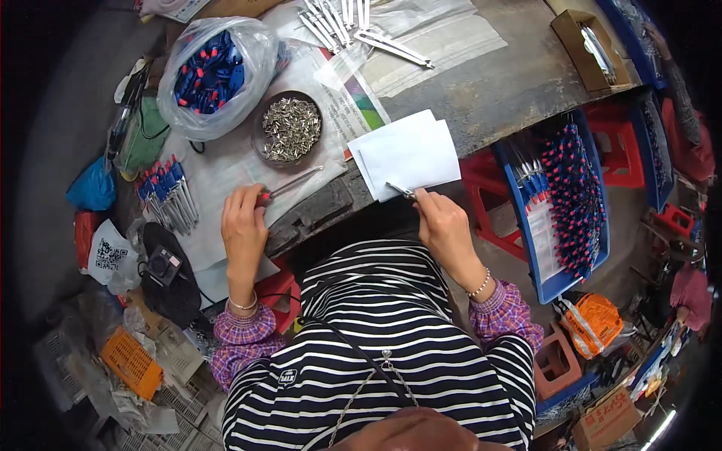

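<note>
My left hand (244, 222) is closed near the bench's front edge. From its fingertips a slim metal rod-like tool (298, 180) with a red part points right. My right hand (445, 229) pinches a short silvery metal piece (400, 189), its exact kind unclear, over white paper sheets (410, 154). Beyond the left hand stands a round bowl (260, 143) of small metal pins (292, 129). A clear plastic bag (177, 120) holds many blue and red plastic parts (213, 75). Blue-handled metal tools (168, 199) lie in a bundle left of my left hand.
Long metal parts (331, 22) lie on the far bench (481, 83). At the right, a blue tray (535, 263) full of blue-and-red tools rests by red stools (489, 188). A cardboard box (575, 49) stands at the far right corner. A black device (162, 263) lies left.
</note>
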`<action>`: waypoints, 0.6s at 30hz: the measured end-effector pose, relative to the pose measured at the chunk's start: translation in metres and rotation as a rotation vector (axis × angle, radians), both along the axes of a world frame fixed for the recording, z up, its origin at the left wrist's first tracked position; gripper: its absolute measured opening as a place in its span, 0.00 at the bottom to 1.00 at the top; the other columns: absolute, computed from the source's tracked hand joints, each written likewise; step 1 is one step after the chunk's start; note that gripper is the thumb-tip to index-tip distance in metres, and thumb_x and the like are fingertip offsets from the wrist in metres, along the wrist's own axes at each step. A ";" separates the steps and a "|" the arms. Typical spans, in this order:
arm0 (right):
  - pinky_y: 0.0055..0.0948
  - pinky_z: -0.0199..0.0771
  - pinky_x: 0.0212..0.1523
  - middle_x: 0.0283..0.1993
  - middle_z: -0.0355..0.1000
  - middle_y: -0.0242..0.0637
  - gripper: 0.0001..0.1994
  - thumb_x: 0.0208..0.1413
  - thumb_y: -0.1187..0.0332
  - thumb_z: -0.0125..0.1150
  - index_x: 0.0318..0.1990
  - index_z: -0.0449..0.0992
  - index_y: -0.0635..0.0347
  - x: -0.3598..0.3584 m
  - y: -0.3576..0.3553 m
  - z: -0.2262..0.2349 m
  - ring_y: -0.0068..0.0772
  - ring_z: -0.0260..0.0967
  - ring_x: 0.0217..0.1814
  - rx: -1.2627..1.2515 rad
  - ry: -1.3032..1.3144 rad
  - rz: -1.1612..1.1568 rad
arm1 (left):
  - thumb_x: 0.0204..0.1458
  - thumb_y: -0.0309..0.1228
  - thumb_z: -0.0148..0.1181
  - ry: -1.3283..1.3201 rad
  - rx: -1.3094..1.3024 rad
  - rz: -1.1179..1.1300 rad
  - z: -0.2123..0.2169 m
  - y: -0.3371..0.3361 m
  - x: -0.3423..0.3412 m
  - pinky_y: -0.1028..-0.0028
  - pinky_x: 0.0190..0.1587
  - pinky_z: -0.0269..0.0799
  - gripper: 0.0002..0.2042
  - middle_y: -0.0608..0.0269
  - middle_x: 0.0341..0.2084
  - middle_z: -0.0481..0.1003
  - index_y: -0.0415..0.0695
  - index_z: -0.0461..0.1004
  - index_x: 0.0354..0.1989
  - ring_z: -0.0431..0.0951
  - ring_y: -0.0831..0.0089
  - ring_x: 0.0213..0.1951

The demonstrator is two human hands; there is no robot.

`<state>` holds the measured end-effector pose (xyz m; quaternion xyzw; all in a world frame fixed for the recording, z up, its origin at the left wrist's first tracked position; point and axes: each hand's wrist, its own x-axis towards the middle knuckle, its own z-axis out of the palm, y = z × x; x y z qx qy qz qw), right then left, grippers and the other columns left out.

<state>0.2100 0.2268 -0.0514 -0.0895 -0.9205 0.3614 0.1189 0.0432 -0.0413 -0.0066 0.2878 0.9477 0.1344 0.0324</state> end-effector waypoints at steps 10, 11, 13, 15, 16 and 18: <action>0.37 0.67 0.27 0.24 0.63 0.42 0.12 0.47 0.79 0.55 0.41 0.68 0.66 0.000 -0.006 0.001 0.42 0.66 0.27 0.083 -0.050 0.019 | 0.46 0.14 0.51 -0.753 1.044 -0.117 0.026 0.041 0.010 0.70 0.45 0.72 0.16 0.59 0.36 0.67 0.38 0.62 0.44 0.73 0.69 0.42; 0.37 0.67 0.27 0.24 0.62 0.42 0.12 0.47 0.79 0.55 0.41 0.68 0.66 0.000 -0.007 0.001 0.42 0.66 0.27 0.086 -0.047 0.021 | 0.48 0.14 0.50 -0.773 1.022 -0.159 0.024 0.056 0.009 0.69 0.46 0.72 0.15 0.58 0.38 0.66 0.38 0.60 0.45 0.73 0.67 0.43; 0.37 0.67 0.27 0.25 0.63 0.42 0.12 0.47 0.79 0.55 0.42 0.68 0.66 -0.002 -0.009 0.000 0.42 0.66 0.27 0.079 -0.042 0.026 | 0.51 0.14 0.46 -0.987 1.085 -0.196 0.008 0.086 0.014 0.69 0.47 0.71 0.11 0.56 0.40 0.68 0.39 0.60 0.42 0.73 0.67 0.43; 0.37 0.67 0.27 0.25 0.63 0.42 0.12 0.47 0.79 0.55 0.42 0.68 0.66 -0.002 -0.007 -0.002 0.42 0.66 0.27 0.070 -0.040 0.020 | 0.52 0.14 0.44 -0.937 1.038 -0.272 0.001 0.105 0.017 0.63 0.47 0.72 0.09 0.52 0.38 0.70 0.39 0.60 0.40 0.74 0.65 0.43; 0.37 0.67 0.27 0.25 0.63 0.41 0.13 0.47 0.79 0.55 0.43 0.67 0.66 -0.001 -0.008 -0.003 0.42 0.66 0.27 0.072 -0.049 0.024 | 0.53 0.14 0.44 -0.821 0.979 -0.332 0.007 0.112 0.018 0.60 0.47 0.72 0.08 0.51 0.37 0.70 0.40 0.60 0.38 0.74 0.63 0.43; 0.37 0.67 0.27 0.25 0.63 0.41 0.13 0.47 0.79 0.54 0.43 0.67 0.66 0.000 -0.010 -0.007 0.42 0.66 0.27 0.069 -0.063 0.012 | 0.53 0.14 0.45 -0.591 1.191 -0.535 0.030 0.121 0.029 0.55 0.48 0.71 0.07 0.48 0.36 0.70 0.41 0.59 0.36 0.75 0.57 0.41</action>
